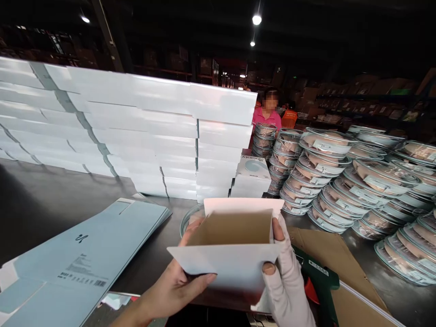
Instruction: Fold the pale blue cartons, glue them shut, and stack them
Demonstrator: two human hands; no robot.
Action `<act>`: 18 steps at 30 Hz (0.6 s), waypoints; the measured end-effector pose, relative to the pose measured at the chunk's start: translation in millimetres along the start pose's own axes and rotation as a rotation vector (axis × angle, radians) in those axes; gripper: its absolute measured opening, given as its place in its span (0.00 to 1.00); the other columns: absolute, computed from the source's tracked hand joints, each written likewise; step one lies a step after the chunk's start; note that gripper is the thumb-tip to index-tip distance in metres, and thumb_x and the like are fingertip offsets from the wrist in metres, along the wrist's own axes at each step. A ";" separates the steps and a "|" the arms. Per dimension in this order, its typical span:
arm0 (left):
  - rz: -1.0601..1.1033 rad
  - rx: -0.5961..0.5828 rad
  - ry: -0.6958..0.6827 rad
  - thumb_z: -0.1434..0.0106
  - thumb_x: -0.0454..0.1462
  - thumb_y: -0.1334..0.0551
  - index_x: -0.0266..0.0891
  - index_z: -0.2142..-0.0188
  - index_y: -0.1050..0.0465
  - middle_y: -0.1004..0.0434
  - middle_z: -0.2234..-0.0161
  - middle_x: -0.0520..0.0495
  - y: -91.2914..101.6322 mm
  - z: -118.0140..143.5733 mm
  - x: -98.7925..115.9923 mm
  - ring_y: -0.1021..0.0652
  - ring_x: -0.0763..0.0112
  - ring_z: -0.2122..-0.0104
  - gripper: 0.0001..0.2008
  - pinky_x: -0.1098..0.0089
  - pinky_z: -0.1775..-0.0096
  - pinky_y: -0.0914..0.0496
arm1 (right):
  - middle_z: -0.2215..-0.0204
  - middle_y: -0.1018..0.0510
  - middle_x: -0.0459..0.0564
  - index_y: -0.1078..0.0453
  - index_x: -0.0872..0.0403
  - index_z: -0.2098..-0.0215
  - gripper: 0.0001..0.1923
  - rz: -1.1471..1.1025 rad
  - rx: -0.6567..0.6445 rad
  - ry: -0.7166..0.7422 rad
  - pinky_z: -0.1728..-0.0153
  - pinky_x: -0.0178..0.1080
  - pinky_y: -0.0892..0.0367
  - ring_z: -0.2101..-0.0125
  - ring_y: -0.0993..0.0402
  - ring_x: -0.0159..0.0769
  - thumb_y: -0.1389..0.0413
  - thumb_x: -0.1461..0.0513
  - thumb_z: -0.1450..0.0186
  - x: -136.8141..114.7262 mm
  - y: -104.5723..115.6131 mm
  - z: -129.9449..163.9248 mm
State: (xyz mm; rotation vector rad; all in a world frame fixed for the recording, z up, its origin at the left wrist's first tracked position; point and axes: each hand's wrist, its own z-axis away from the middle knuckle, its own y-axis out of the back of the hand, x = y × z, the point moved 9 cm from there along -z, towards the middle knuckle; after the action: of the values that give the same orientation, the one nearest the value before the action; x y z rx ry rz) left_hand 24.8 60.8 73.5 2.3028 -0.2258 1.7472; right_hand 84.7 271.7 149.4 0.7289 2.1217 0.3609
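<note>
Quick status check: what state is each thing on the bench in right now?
Carton: open, flaps up, empty inside as far as visible, held in both hands.
Left hand: gripping carton's left side.
Right hand: gloved, gripping carton's right side.
Flat cartons: unfolded, stacked.
White boxes: closed, stacked in rows.
Lidded dishes: lids on, in leaning stacks.
Glue gun: lying on cardboard, not in hand.

My left hand point(177, 281) is bare, no sleeve showing; my right hand point(286, 277) wears a pale, fingerless sleeve-glove reaching past the wrist, with bare fingertips.
</note>
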 end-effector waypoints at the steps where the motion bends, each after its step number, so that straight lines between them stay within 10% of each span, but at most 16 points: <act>1: -0.019 0.030 -0.093 0.37 0.58 0.34 0.45 0.39 0.29 0.24 0.42 0.36 -0.9 -1.4 6.3 0.25 0.48 0.40 0.32 0.49 0.38 0.32 | 0.24 0.54 0.43 0.50 0.34 0.27 0.28 -0.045 0.017 -0.011 0.30 0.58 0.48 0.26 0.55 0.50 0.56 0.50 0.23 2.6 -1.8 1.8; 5: -0.006 0.064 -0.190 0.37 0.69 0.47 0.46 0.52 0.21 0.33 0.34 0.41 -8.8 -4.1 15.6 0.37 0.38 0.32 0.35 0.45 0.38 0.31 | 0.27 0.41 0.45 0.28 0.39 0.41 0.23 -0.238 0.100 -0.116 0.37 0.55 0.34 0.31 0.39 0.55 0.55 0.44 0.26 11.7 -4.9 9.3; 10: 0.124 0.267 -0.075 0.27 0.57 0.48 0.54 0.41 0.37 0.35 0.32 0.46 -6.1 6.1 15.8 0.33 0.50 0.33 0.22 0.49 0.38 0.30 | 0.28 0.41 0.51 0.57 0.40 0.24 0.30 -0.347 0.155 -0.347 0.32 0.54 0.42 0.29 0.44 0.47 0.56 0.53 0.23 14.1 -12.9 18.7; 13: -0.054 0.187 -0.035 0.29 0.57 0.45 0.54 0.43 0.33 0.30 0.36 0.45 -9.4 10.1 24.7 0.29 0.49 0.35 0.21 0.48 0.38 0.31 | 0.26 0.47 0.45 0.65 0.34 0.24 0.33 -0.345 0.179 -0.303 0.30 0.55 0.52 0.27 0.55 0.40 0.57 0.57 0.22 7.5 -11.0 19.3; 18: -0.456 0.033 -0.223 0.42 0.60 0.32 0.58 0.46 0.25 0.20 0.44 0.46 20.2 17.5 31.8 0.24 0.43 0.40 0.27 0.51 0.43 0.25 | 0.31 0.34 0.51 0.60 0.36 0.26 0.32 -0.345 0.087 -0.295 0.39 0.50 0.31 0.35 0.32 0.41 0.54 0.50 0.25 44.5 28.6 26.0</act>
State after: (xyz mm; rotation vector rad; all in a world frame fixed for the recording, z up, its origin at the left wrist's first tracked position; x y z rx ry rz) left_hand 44.3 37.2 101.6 2.3339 0.2736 1.2820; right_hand 94.9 321.6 119.7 0.4218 1.9418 -0.0254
